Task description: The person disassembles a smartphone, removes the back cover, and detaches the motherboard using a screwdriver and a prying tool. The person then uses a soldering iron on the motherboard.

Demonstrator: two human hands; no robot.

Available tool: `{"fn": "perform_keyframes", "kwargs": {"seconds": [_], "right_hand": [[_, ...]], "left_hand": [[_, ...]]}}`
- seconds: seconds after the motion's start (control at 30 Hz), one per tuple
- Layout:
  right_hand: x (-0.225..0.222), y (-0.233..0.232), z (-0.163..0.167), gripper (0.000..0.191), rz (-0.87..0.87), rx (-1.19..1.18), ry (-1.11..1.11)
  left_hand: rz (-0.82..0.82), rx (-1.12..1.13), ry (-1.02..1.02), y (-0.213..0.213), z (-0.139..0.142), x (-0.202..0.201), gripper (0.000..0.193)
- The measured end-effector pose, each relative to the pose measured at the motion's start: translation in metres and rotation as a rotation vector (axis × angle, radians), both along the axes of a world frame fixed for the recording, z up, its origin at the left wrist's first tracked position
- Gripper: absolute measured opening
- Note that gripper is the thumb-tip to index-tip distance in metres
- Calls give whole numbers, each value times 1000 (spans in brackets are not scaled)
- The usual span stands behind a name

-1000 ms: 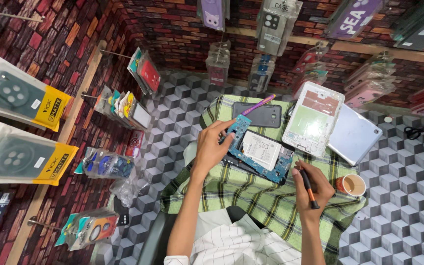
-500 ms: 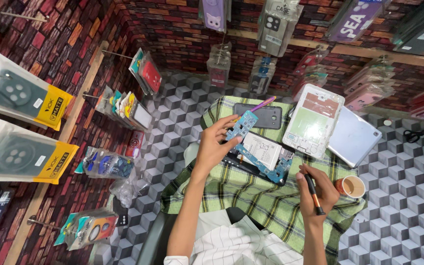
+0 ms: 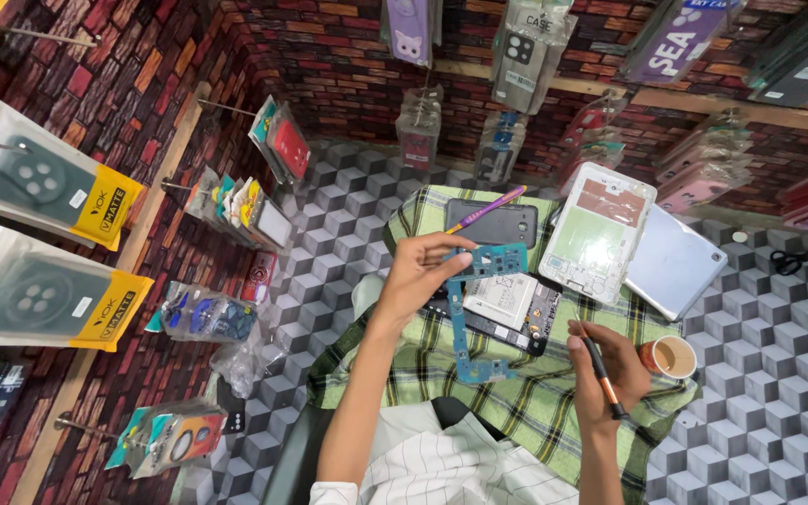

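My left hand (image 3: 418, 273) holds a blue L-shaped circuit board (image 3: 468, 309) lifted off an opened phone (image 3: 502, 313) that lies on a green checked cloth (image 3: 441, 374). The phone's white battery (image 3: 500, 297) shows beside the board. My right hand (image 3: 605, 369) grips an orange-and-black screwdriver (image 3: 600, 365), tip down, to the right of the phone and apart from it.
A white phone frame (image 3: 596, 234), a grey back panel (image 3: 670, 262), a dark phone (image 3: 488, 223) and a purple-yellow pry tool (image 3: 488, 208) lie at the cloth's far side. A small cup (image 3: 670, 357) stands right. Scissors (image 3: 797, 257) lie far right. Packaged phone cases hang on brick-pattern walls.
My left hand has raised the blue circuit board up and away from the opened phone. My right hand with the screwdriver has drawn back slightly to the right.
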State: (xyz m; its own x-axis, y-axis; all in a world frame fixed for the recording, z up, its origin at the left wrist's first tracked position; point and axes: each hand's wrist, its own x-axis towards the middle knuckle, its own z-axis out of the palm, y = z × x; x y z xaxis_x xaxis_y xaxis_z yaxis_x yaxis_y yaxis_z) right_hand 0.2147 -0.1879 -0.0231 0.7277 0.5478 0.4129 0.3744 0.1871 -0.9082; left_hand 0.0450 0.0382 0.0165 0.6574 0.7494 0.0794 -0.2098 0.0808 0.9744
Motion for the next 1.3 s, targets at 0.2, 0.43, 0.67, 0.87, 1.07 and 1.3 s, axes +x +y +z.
{"fn": "perform_keyframes", "kwargs": {"seconds": [0.2, 0.43, 0.67, 0.87, 1.07, 1.3], "right_hand": [[4, 13, -2, 20, -12, -258, -30], [-4, 36, 21, 16, 203, -186, -305], [-5, 51, 32, 20, 227, -334, -306], [3, 52, 26, 20, 215, -236, -351], [7, 61, 17, 13, 186, -434, -158], [10, 62, 4, 15, 216, -344, -116]], "left_hand": [[0, 199, 179, -2, -10, 18, 18], [116, 542, 475, -14, -1, 18, 21], [235, 791, 412, -20, -12, 17, 18], [190, 775, 393, -22, -17, 16, 16], [180, 836, 395, -24, -16, 15, 19], [110, 795, 391, -22, -10, 9, 34]]}}
